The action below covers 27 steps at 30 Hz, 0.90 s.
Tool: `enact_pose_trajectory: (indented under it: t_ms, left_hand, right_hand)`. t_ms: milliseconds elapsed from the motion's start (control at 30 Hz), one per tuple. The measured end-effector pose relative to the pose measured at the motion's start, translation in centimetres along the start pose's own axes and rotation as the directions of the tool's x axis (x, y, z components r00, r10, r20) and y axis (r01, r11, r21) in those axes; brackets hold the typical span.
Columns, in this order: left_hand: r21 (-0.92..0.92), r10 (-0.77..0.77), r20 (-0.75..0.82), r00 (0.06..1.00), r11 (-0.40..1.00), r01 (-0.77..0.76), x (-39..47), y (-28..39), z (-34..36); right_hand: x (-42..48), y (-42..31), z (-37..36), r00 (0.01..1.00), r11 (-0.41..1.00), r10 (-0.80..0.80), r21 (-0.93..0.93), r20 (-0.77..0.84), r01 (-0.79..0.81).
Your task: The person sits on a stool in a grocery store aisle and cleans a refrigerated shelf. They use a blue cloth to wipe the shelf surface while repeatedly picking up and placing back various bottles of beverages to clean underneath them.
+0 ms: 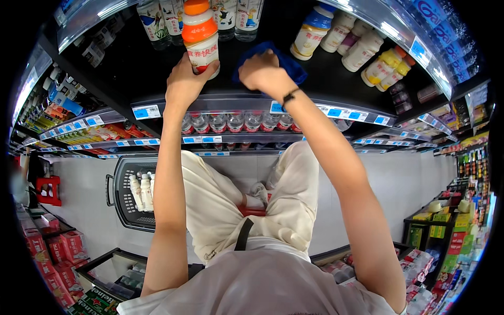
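My left hand (pixel 187 80) grips the lower part of a white plastic drink bottle (pixel 201 51) with an orange cap and shoulder, upright over a black store shelf (pixel 141 80). To its right, my right hand (pixel 262 71) is closed on a dark blue cloth (pixel 293 71) against the shelf. Clear water bottles (pixel 248 19) with printed pictures stand behind the held bottle. On the shelf's right side is a blue-capped drink bottle (pixel 311 33), with white bottles (pixel 362 51) and yellow-topped bottles (pixel 382 67) beside it.
Price tags (pixel 146 112) line the shelf's front edge. Red-labelled water bottles (pixel 235 123) fill the shelf below. On the floor at left stands a grey shopping basket (pixel 122 214) holding several white bottles (pixel 146 193). A red stool (pixel 49 191) is farther left. Stacked cartons (pixel 71 246) lie lower left.
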<state>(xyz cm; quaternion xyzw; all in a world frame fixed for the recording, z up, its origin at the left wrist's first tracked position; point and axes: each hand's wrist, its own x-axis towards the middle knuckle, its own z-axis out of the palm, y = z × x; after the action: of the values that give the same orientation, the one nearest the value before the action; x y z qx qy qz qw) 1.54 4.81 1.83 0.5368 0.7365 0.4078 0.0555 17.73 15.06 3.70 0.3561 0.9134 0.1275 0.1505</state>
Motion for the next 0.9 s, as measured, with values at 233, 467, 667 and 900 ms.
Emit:
enact_pose_trajectory:
  t_ms: [233, 467, 667, 900]
  left_hand:
    - [-0.026, 0.019, -0.007, 1.0, 0.999, -0.019, 0.3, -0.1, 0.8]
    - [-0.013, -0.034, -0.014, 0.999, 0.999, 0.034, 0.3, -0.1, 0.5]
    - [0.001, -0.029, 0.007, 1.0, 1.0, 0.029, 0.2, 0.6, 0.4]
    - [-0.026, -0.035, 0.011, 0.999, 0.999, 0.035, 0.0, 0.9, 0.6]
  right_hand:
    - [3.6, 1.9, 2.6, 0.935, 0.977, 0.214, 0.076, -0.284, -0.201]
    - [1.3, 0.8, 1.8, 0.939, 0.977, 0.186, 0.154, -0.29, -0.146]
    - [3.3, 1.8, 3.4, 0.93, 0.975, 0.22, 0.034, -0.294, -0.22]
    - [2.0, 2.7, 4.1, 0.808, 0.924, 0.37, 0.275, -0.459, -0.268]
